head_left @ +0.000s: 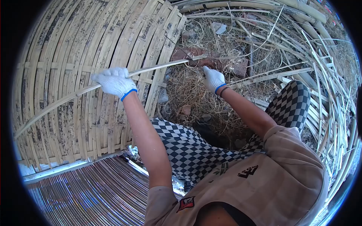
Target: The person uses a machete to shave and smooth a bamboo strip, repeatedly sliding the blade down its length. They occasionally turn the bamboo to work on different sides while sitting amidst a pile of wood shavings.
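My left hand [114, 82], in a white knit glove with a blue cuff, is closed around a long thin bamboo strip [160, 67]. The strip runs from the lower left, across a large woven bamboo mat [75, 49], up to the right. My right hand [213, 79], gloved the same way, is out in front with its fingers curled near the strip's right end; it seems to grip a thin dark tool whose tip meets the strip, though this is hard to make out. My knees in checkered trousers [188, 147] are below.
Dry grass, bamboo shavings and a reddish stone [188, 54] cover the ground ahead. Loose bamboo strips [324, 86] and thicker poles [301, 9] are piled at the right and top right. A finer slatted mat [94, 192] lies at the lower left.
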Demonstrator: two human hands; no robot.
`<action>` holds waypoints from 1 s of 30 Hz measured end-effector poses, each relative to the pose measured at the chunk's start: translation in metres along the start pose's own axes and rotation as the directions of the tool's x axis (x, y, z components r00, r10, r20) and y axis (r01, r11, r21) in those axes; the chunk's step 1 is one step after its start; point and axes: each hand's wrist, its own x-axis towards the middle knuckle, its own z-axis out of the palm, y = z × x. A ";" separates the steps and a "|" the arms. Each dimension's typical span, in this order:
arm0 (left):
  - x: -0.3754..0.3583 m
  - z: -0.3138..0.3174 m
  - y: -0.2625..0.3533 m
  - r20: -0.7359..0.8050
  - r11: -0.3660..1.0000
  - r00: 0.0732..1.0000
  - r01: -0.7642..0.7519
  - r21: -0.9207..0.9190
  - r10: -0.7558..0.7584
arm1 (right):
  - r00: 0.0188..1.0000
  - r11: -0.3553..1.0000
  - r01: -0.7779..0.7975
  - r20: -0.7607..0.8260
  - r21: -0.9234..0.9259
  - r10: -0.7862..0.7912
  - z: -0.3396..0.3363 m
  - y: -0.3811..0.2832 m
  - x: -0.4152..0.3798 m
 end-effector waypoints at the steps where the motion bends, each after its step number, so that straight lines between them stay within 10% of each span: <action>1: 0.000 0.002 0.000 0.021 1.000 1.000 -0.001 -0.004 0.001 | 1.000 1.000 0.001 -0.003 -0.014 -0.001 -0.004 -0.013 0.005; 8: -0.005 0.014 -0.002 0.141 1.000 0.990 0.011 -0.008 -0.010 | 0.912 0.914 0.405 -0.075 0.014 -0.403 -0.052 -0.099 -0.008; 11: -0.011 0.017 -0.001 0.159 1.000 0.987 -0.025 0.006 0.023 | 0.961 0.963 0.267 -0.084 0.046 -0.262 -0.016 -0.036 0.000; 13: -0.009 0.009 -0.004 0.149 0.999 0.988 -0.023 -0.036 0.028 | 0.989 0.987 -0.146 0.038 0.064 0.143 -0.010 0.007 0.005; 25: -0.016 0.021 -0.003 0.265 1.000 0.964 0.010 -0.022 -0.003 | 0.889 0.901 0.433 -0.169 0.002 -0.427 -0.036 -0.066 0.002; 28: -0.009 0.014 -0.003 0.239 1.000 0.971 -0.001 -0.015 0.005 | 0.993 0.992 -0.109 -0.051 -0.060 0.106 0.010 0.029 0.006; 30: -0.010 0.015 -0.002 0.209 1.000 0.978 -0.007 -0.006 0.008 | 0.987 0.977 -0.159 0.008 -0.142 0.162 0.014 0.072 0.007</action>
